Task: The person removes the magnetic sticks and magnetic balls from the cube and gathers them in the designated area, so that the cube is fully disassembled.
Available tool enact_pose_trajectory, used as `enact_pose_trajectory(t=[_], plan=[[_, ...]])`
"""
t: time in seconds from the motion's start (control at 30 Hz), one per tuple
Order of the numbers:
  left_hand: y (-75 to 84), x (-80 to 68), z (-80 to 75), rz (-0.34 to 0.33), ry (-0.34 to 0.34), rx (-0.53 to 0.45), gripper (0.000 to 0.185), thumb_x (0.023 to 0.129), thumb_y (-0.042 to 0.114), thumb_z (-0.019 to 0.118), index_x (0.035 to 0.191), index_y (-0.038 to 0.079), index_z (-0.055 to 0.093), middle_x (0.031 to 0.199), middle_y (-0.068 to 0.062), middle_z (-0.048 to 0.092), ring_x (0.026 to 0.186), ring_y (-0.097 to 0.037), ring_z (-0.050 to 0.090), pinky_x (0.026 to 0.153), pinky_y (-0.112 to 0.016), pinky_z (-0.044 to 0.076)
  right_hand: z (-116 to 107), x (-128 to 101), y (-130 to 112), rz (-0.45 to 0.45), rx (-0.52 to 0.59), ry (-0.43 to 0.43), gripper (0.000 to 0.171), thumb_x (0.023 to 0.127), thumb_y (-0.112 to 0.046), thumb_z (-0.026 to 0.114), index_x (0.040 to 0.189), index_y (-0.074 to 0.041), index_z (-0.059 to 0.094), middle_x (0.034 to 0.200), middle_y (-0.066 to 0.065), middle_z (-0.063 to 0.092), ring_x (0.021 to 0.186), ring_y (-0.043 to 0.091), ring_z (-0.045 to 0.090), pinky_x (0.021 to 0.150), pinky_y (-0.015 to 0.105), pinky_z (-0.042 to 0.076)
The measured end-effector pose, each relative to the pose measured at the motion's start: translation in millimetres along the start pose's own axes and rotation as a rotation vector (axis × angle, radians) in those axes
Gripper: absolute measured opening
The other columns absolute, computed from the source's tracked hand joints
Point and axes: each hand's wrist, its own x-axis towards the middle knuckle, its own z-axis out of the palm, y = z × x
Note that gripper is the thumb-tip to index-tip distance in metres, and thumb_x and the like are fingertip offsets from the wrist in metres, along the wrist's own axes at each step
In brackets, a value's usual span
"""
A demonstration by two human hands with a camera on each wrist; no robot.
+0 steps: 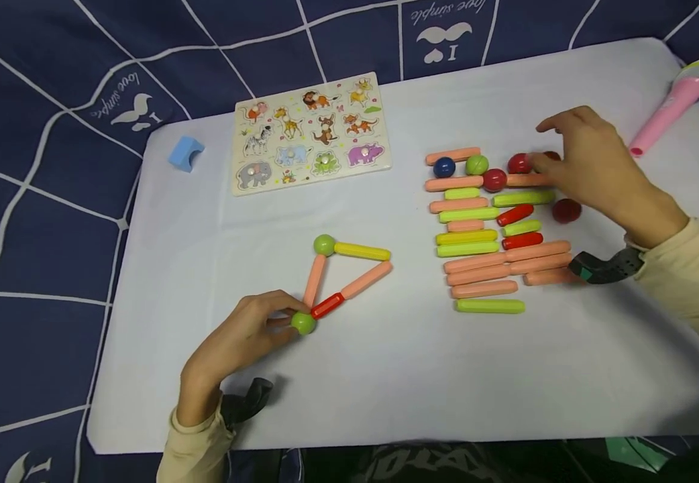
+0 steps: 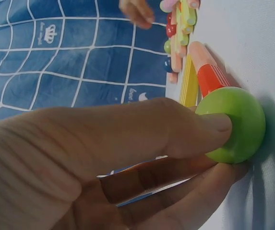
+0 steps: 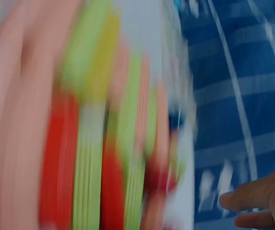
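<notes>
My left hand (image 1: 242, 337) pinches a green ball (image 1: 303, 323) between thumb and fingers, low over the white tabletop. This ball sits at the near corner of a triangle-like outline of sticks. A salmon stick (image 1: 314, 280) runs from it to a second green ball (image 1: 324, 244), where a yellow stick (image 1: 362, 251) leads right. A red stick (image 1: 328, 306) and another salmon stick (image 1: 367, 280) form the third side. Over at the right, my right hand (image 1: 597, 164) hovers with thumb and fingers apart, the thumb close by a red ball (image 1: 518, 163). The right wrist view is blurred.
Rows of salmon, green, yellow and red sticks (image 1: 476, 276) lie below the right hand, with a blue ball (image 1: 444, 167) and several others. An animal puzzle board (image 1: 301, 176) lies at the back, a blue block (image 1: 185, 153) left of it. A pink toy microphone (image 1: 666, 115) rests far right.
</notes>
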Motion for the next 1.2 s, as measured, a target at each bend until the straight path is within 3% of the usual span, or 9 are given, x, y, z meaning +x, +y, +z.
enact_pose_trajectory(t=[0.1, 0.2, 0.33, 0.43, 0.57, 0.7, 1.0, 1.2], plan=[[1.0, 7.1, -2.7, 0.020, -0.019, 0.025, 0.036, 0.078, -0.009, 0.078, 0.106, 0.013, 0.073, 0.104, 0.006, 0.070, 0.102, -0.013, 0.065, 0.088, -0.033, 0.055, 15, -21, -47, -0.193, 0.045, -0.041, 0.042, 0.092, -0.013, 0.067, 0.129, 0.003, 0.057, 0.132, 0.023, 0.052, 0.107, 0.038, 0.052, 0.086, 0.055, 0.050], [1.3, 14.0, -3.7, 0.042, -0.023, 0.036, 0.034, 0.077, -0.007, 0.079, 0.105, 0.012, 0.073, 0.103, 0.004, 0.070, 0.100, -0.013, 0.066, 0.086, -0.032, 0.056, 46, -38, -94, -0.393, 0.053, -0.199, 0.039, 0.091, -0.014, 0.071, 0.127, -0.006, 0.061, 0.127, 0.011, 0.058, 0.109, 0.027, 0.055, 0.089, 0.045, 0.052], [1.0, 19.9, -1.5, 0.038, -0.020, 0.023, 0.029, 0.077, -0.004, 0.080, 0.102, 0.009, 0.074, 0.103, 0.002, 0.070, 0.098, -0.014, 0.067, 0.085, -0.033, 0.057, 92, -47, -138, -0.659, -0.055, -0.306, 0.041, 0.089, -0.016, 0.074, 0.128, -0.008, 0.063, 0.125, 0.005, 0.062, 0.117, 0.022, 0.055, 0.099, 0.040, 0.050], [1.9, 21.4, 0.0, 0.018, -0.017, 0.026, 0.028, 0.078, -0.003, 0.080, 0.102, 0.009, 0.074, 0.102, 0.002, 0.070, 0.098, -0.013, 0.066, 0.086, -0.034, 0.056, 115, -48, -157, -0.785, -0.174, -0.296, 0.038, 0.088, -0.016, 0.075, 0.124, -0.009, 0.066, 0.117, 0.004, 0.066, 0.108, 0.021, 0.059, 0.095, 0.036, 0.051], [2.9, 21.2, 0.9, 0.012, -0.016, 0.028, 0.027, 0.078, -0.003, 0.080, 0.101, 0.010, 0.075, 0.102, 0.004, 0.070, 0.098, -0.012, 0.066, 0.086, -0.033, 0.056, 129, -52, -171, -0.809, -0.304, -0.284, 0.034, 0.088, -0.016, 0.075, 0.121, -0.011, 0.068, 0.107, 0.003, 0.068, 0.093, 0.021, 0.060, 0.083, 0.033, 0.055], [3.3, 19.4, 0.9, 0.005, -0.008, 0.022, 0.029, 0.078, -0.004, 0.080, 0.102, 0.011, 0.075, 0.102, 0.004, 0.070, 0.097, -0.012, 0.066, 0.086, -0.032, 0.056, 134, -55, -174, -0.818, -0.345, -0.252, 0.031, 0.088, -0.011, 0.075, 0.118, -0.012, 0.069, 0.104, 0.002, 0.068, 0.087, 0.020, 0.059, 0.072, 0.030, 0.056], [-1.3, 2.6, 0.2, -0.040, 0.035, 0.005, 0.029, 0.078, -0.003, 0.080, 0.102, 0.013, 0.075, 0.099, 0.006, 0.071, 0.096, -0.011, 0.067, 0.084, -0.033, 0.056, 131, -59, -164, -0.849, -0.280, -0.302, 0.034, 0.089, -0.010, 0.073, 0.122, -0.009, 0.066, 0.108, 0.004, 0.064, 0.092, 0.018, 0.058, 0.076, 0.026, 0.056], [-3.1, 4.6, 0.9, -0.049, 0.037, 0.010, 0.029, 0.078, 0.001, 0.081, 0.101, 0.017, 0.075, 0.100, 0.009, 0.071, 0.098, -0.010, 0.066, 0.086, -0.034, 0.056, 96, -75, -134, -0.847, -0.155, -0.232, 0.031, 0.088, -0.015, 0.076, 0.118, -0.014, 0.070, 0.105, 0.000, 0.065, 0.088, 0.014, 0.060, 0.075, 0.026, 0.055]])
